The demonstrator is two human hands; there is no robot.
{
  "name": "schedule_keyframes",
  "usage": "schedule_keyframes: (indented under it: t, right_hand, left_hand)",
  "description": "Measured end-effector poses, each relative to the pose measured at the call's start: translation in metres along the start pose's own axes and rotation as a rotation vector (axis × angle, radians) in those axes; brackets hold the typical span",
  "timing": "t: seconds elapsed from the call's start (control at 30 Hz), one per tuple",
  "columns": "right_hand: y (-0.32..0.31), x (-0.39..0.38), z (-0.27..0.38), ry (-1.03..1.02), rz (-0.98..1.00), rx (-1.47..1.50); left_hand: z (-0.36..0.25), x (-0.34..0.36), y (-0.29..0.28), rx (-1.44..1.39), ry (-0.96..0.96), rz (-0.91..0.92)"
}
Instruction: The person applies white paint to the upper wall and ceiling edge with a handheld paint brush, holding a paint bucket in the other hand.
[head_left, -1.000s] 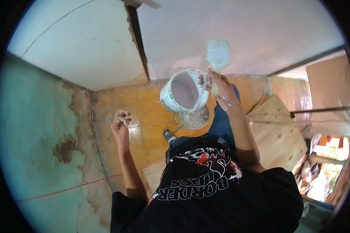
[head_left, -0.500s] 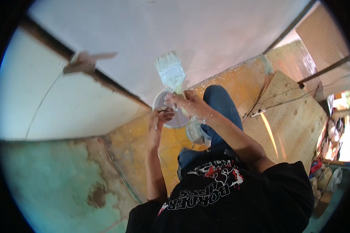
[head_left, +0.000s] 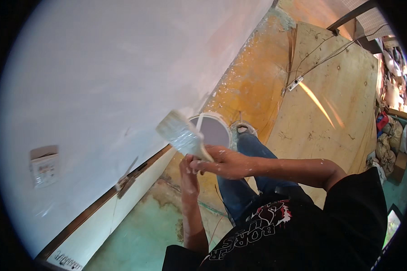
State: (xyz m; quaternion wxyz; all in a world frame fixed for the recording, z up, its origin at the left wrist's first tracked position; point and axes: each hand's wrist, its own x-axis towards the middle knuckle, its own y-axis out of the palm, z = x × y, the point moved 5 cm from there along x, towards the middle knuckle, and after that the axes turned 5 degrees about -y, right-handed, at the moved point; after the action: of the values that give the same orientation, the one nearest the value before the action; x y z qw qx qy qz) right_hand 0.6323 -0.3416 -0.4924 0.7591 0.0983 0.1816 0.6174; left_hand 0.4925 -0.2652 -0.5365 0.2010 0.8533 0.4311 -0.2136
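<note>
Brush (head_left: 181,131): broad and flat, squared off at the working end, coated in pale, glossy, wet-looking paint; tilted, with bristles (head_left: 166,125) toward the upper left and handle toward the lower right.
Bristle texture: straight and fine, dull cream to brownish near the tip, whiter and shinier toward the handle.
Brush place: held up in front of the pale wall (head_left: 122,81), overlapping the left part of the bucket (head_left: 216,130) in this view.
Right hand (head_left: 226,161): closed around the brush handle; flecked with white paint, as is the forearm.
Left hand (head_left: 190,174): raised just beside the right, fingertips near the handle; cannot tell whether gripping or only touching.
Bucket shape: round-mouthed, white-rimmed, with smooth greyish-lilac paint inside and 1 pale strip across the mouth.
Wall surface: smooth, whitish lilac, with faint pinkish patches; bordered below by a dark brown wooden edge (head_left: 99,201).
Floor (head_left: 253,67): orange-yellow, spattered with white specks.
Plywood sheet (head_left: 332,95): pale, knotted, grained, crossed by cables and 1 bright streak of light.
Clothing: black shirt (head_left: 303,235) with white outlined lettering and a red-and-white print; blue jeans (head_left: 239,194) on 2 legs.
</note>
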Motion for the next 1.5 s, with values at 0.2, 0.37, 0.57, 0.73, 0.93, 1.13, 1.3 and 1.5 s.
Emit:
schedule_keyframes:
  t: [0.2, 0.37, 0.57, 0.73, 0.93, 1.13, 1.3, 1.5]
  right_hand:
    - [-0.014, -0.045, 0.118, 0.273, -0.104, 0.052]
    - [-0.015, -0.095, 0.177, 0.304, -0.303, 0.046]
    - [-0.022, -0.15, 0.23, 0.331, -0.478, -0.344]
    - [-0.03, -0.189, 0.257, 0.268, -0.533, -0.642]
    - [-0.008, -0.189, 0.277, 0.382, -0.394, -0.873]
    - [0.024, -0.103, 0.262, -0.102, -0.092, -1.3]
    - [0.043, -0.03, 0.253, 0.03, 0.162, -1.578]
    - [0.047, 0.008, 0.235, -0.124, 0.194, -1.289]
  left_hand:
    - [-0.103, -0.049, 0.081, 0.31, -0.093, 0.31]
    - [-0.142, -0.07, 0.116, 0.292, -0.144, 0.357]
    - [-0.181, -0.075, 0.121, 0.271, -0.085, 0.252]
    - [-0.206, -0.084, 0.132, 0.304, -0.144, 0.346]
    - [-0.241, -0.104, 0.137, 0.328, -0.056, 0.286]
    - [-0.28, -0.114, 0.133, 0.358, 0.078, 0.283]
    - [-0.305, -0.121, 0.133, 0.369, 0.16, 0.253]
    - [-0.316, -0.139, 0.138, 0.319, 0.138, 0.288]
